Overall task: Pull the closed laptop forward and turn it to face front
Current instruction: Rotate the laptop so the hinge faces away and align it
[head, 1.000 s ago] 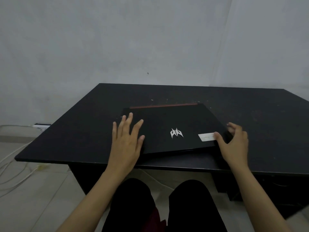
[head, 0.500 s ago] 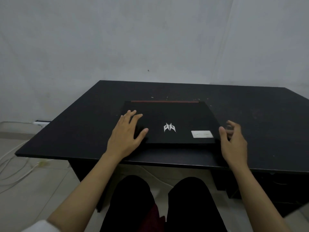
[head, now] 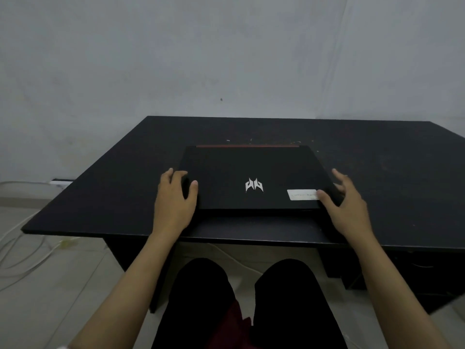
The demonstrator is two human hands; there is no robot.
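Observation:
The closed black laptop (head: 251, 167) lies flat near the front of the black table (head: 377, 172), squared to the front edge. Its red hinge strip is at the far side, with a silver logo and a white sticker (head: 300, 194) on the lid. My left hand (head: 173, 200) holds the laptop's front left corner, thumb on the lid and fingers curled over the left edge. My right hand (head: 347, 205) holds the front right corner, thumb on the lid beside the sticker and fingers spread along the right edge.
A grey wall stands close behind the table. White cables (head: 25, 248) trail over the floor at the left, near a power strip (head: 61, 183). My knees (head: 201, 298) sit under the table's front edge. Bare table top lies right of the laptop.
The laptop has turned from slightly skewed to square with the table edge. My left hand slid from flat on the lid to the left corner. My right hand let go, then took the right corner again.

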